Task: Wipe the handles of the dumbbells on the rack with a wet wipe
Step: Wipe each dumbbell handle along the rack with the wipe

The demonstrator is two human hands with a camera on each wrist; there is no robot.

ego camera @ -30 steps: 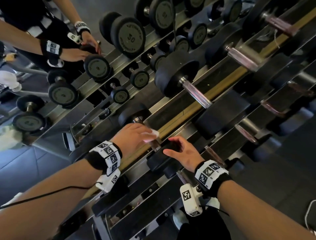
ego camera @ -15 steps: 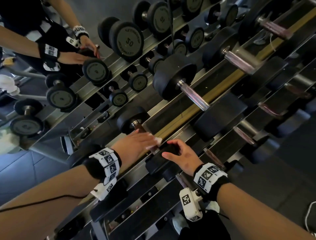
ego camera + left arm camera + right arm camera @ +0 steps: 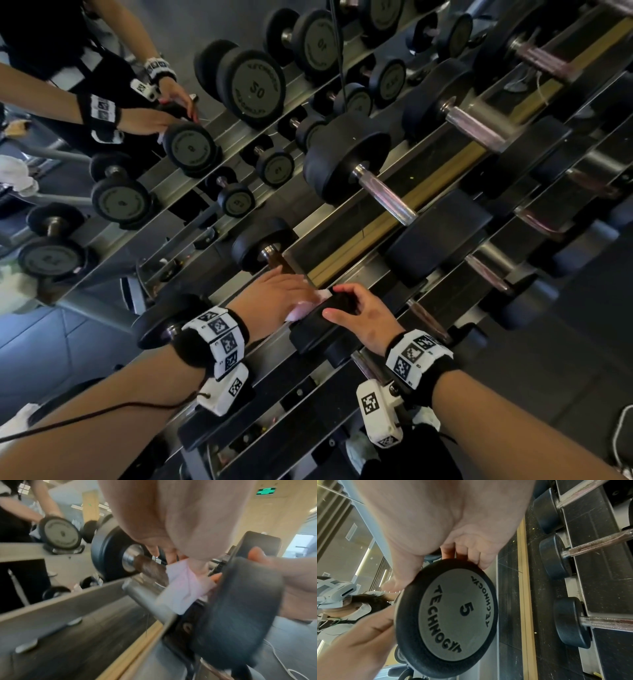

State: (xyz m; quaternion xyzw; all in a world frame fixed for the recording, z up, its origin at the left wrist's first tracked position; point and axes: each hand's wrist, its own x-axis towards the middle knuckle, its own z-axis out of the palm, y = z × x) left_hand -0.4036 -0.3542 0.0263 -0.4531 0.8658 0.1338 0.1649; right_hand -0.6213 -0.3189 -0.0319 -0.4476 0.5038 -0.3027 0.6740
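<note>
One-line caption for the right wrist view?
Right hand grips the rim of a Technogym dumbbell head marked 5.

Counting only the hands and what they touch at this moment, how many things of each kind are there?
Bare hands: 2 (left hand, right hand)
White wet wipe: 1
Black round-headed dumbbell with metal handle: 1
Total: 4
</note>
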